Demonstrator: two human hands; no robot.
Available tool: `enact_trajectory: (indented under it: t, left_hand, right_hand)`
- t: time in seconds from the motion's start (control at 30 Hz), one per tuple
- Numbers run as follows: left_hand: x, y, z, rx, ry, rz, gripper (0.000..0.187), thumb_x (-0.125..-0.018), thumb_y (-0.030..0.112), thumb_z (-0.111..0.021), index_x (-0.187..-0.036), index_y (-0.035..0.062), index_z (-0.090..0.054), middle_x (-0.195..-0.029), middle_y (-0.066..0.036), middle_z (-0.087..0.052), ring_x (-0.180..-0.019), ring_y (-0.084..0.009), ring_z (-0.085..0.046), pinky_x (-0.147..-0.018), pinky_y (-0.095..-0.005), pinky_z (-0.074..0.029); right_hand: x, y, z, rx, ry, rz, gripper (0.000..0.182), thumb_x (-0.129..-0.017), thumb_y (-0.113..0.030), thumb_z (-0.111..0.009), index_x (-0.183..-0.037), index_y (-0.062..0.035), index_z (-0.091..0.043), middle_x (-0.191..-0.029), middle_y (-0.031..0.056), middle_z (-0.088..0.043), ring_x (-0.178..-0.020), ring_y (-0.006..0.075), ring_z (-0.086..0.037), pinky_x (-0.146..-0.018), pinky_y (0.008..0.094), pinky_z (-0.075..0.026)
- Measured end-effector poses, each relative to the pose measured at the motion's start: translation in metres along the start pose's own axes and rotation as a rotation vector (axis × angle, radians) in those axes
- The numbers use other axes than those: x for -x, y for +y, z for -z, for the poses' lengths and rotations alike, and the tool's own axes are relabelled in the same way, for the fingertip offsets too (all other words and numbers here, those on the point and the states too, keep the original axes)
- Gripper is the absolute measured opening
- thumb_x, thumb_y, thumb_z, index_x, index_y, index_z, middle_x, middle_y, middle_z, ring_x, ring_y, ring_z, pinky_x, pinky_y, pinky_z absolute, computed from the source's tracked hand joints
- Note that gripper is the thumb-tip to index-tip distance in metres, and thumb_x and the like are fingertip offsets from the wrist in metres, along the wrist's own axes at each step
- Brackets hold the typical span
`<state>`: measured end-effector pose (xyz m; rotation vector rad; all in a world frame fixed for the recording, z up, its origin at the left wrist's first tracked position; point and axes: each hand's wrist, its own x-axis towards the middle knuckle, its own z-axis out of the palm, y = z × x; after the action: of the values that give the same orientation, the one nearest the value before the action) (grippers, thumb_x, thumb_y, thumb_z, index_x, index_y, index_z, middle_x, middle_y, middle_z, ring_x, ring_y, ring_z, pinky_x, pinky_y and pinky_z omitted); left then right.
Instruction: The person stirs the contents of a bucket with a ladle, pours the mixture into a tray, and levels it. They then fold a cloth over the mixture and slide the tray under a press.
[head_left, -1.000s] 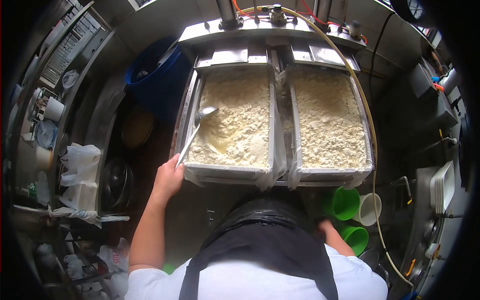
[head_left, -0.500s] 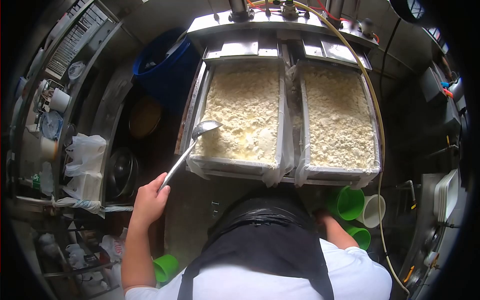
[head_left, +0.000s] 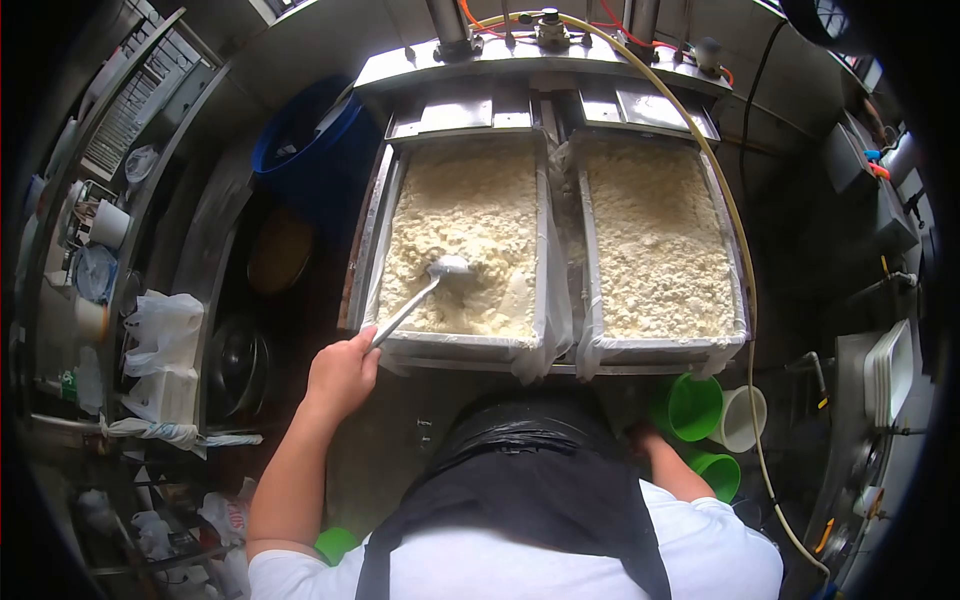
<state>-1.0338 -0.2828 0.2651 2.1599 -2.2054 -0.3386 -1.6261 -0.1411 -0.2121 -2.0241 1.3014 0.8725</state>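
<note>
My left hand [head_left: 343,375] is closed round the handle of a metal ladle [head_left: 408,312]. The ladle's bowl rests in pale, crumbly curd [head_left: 460,210] inside the left cloth-lined mould [head_left: 450,345]. Beside it stands a second mould [head_left: 660,347], also lined with cloth and filled with the same curd [head_left: 655,240]. My right hand [head_left: 640,434] hangs low at my right side, near a green bucket [head_left: 692,407]. The apron and shadow hide its fingers, so I cannot see whether it holds anything.
A metal press frame [head_left: 545,75] runs behind the moulds, with a yellow hose [head_left: 735,205] curving down the right. A blue barrel [head_left: 325,140] stands at back left. Shelves with plastic bags [head_left: 163,330] line the left; a white bucket [head_left: 741,418] sits at right.
My left hand has moved up and to the right. The ladle's bowl has gone from the mould's left edge into the curd nearer its middle. The camera view has shifted slightly.
</note>
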Motion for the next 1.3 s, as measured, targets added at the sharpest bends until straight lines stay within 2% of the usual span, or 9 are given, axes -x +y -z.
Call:
enact_trajectory:
  t: [0.3,0.4,0.5,0.6,0.8,0.93,1.0,1.1,1.3]
  left_hand:
    - [-0.132,0.011,-0.017,-0.003,0.182,-0.022,0.04,-0.098,0.025,-0.061,-0.133,0.0077,-0.066,-0.094,-0.025,-0.073,-0.093,-0.0438,-0.071,-0.084,-0.053,-0.056]
    - [-0.163,0.018,-0.02,-0.012,0.209,0.015,0.039,-0.099,0.026,-0.06,-0.133,0.0077,-0.066,-0.097,-0.025,-0.074,-0.095,-0.0437,-0.071,-0.086,-0.0521,-0.056]
    - [-0.196,0.014,-0.047,-0.027,0.144,0.087,0.037,-0.1,0.027,-0.059,-0.13,0.0079,-0.067,-0.104,-0.025,-0.073,-0.101,-0.0442,-0.07,-0.09,-0.0523,-0.055]
    - [-0.172,0.018,-0.031,0.005,0.122,0.049,0.037,-0.098,0.023,-0.059,-0.128,0.0038,-0.066,-0.105,-0.027,-0.072,-0.103,-0.0454,-0.068,-0.091,-0.0529,-0.054]
    - [-0.07,0.003,-0.013,0.193,0.073,0.086,0.041,-0.095,0.02,-0.06,-0.128,-0.0015,-0.067,-0.111,-0.031,-0.069,-0.108,-0.046,-0.067,-0.095,-0.0497,-0.053]
    - [-0.023,-0.006,-0.008,0.251,0.037,0.134,0.046,-0.094,0.022,-0.061,-0.132,-0.0036,-0.065,-0.116,-0.03,-0.07,-0.113,-0.0434,-0.067,-0.099,-0.0449,-0.052]
    - [0.005,0.008,0.006,0.276,0.114,0.211,0.046,-0.094,0.021,-0.061,-0.133,-0.0031,-0.065,-0.117,-0.029,-0.07,-0.114,-0.0423,-0.068,-0.1,-0.043,-0.052]
    - [0.025,0.006,-0.002,0.281,-0.009,0.305,0.045,-0.094,0.021,-0.062,-0.133,-0.0031,-0.065,-0.118,-0.029,-0.07,-0.114,-0.0411,-0.069,-0.1,-0.0423,-0.052]
    - [0.06,0.024,0.037,0.365,0.051,0.285,0.044,-0.095,0.019,-0.064,-0.133,-0.0017,-0.065,-0.111,-0.026,-0.074,-0.103,-0.0363,-0.073,-0.09,-0.0383,-0.054]
  right_hand:
    - [0.03,0.0,0.011,-0.415,-0.141,-0.256,0.051,-0.085,-0.018,-0.075,-0.134,-0.0097,-0.066,-0.123,0.0216,-0.071,-0.107,0.0358,-0.073,-0.09,0.0472,-0.06]
    - [0.043,-0.006,-0.006,0.011,0.113,-0.021,0.036,-0.092,-0.024,-0.07,-0.124,-0.0076,-0.071,-0.111,0.021,-0.075,-0.097,0.0346,-0.075,-0.085,0.0472,-0.061]
    - [0.039,-0.013,-0.041,-0.759,0.035,-0.361,0.033,-0.098,-0.03,-0.062,-0.119,-0.0089,-0.075,-0.104,0.0195,-0.077,-0.093,0.0357,-0.076,-0.084,0.046,-0.06]
    - [0.018,0.001,-0.102,-0.535,0.263,-0.285,0.035,-0.1,-0.033,-0.056,-0.118,-0.0097,-0.075,-0.096,0.0179,-0.078,-0.088,0.0361,-0.076,-0.084,0.0451,-0.06]
    - [0.039,-0.015,-0.099,-1.089,0.087,-0.489,0.038,-0.097,-0.031,-0.06,-0.128,-0.011,-0.071,-0.128,0.0201,-0.07,-0.112,0.0329,-0.071,-0.094,0.0428,-0.058]
    - [0.008,0.002,-0.116,-1.049,0.116,-0.42,0.04,-0.096,-0.029,-0.062,-0.13,-0.0105,-0.07,-0.132,0.0209,-0.068,-0.116,0.0343,-0.069,-0.098,0.0435,-0.057]
    - [-0.011,0.017,-0.114,-0.182,-0.047,-0.098,0.041,-0.094,-0.022,-0.064,-0.133,-0.0099,-0.068,-0.136,0.0213,-0.065,-0.123,0.0371,-0.065,-0.104,0.0456,-0.054]
    - [-0.007,0.026,-0.056,0.126,0.147,0.195,0.054,-0.079,-0.026,-0.076,-0.13,-0.0083,-0.07,-0.132,0.0214,-0.067,-0.12,0.0389,-0.066,-0.104,0.05,-0.053]
    - [-0.036,0.021,-0.018,-0.006,0.135,0.151,0.05,-0.074,-0.024,-0.075,-0.122,-0.0109,-0.074,-0.127,0.0197,-0.07,-0.12,0.0406,-0.065,-0.104,0.0513,-0.052]
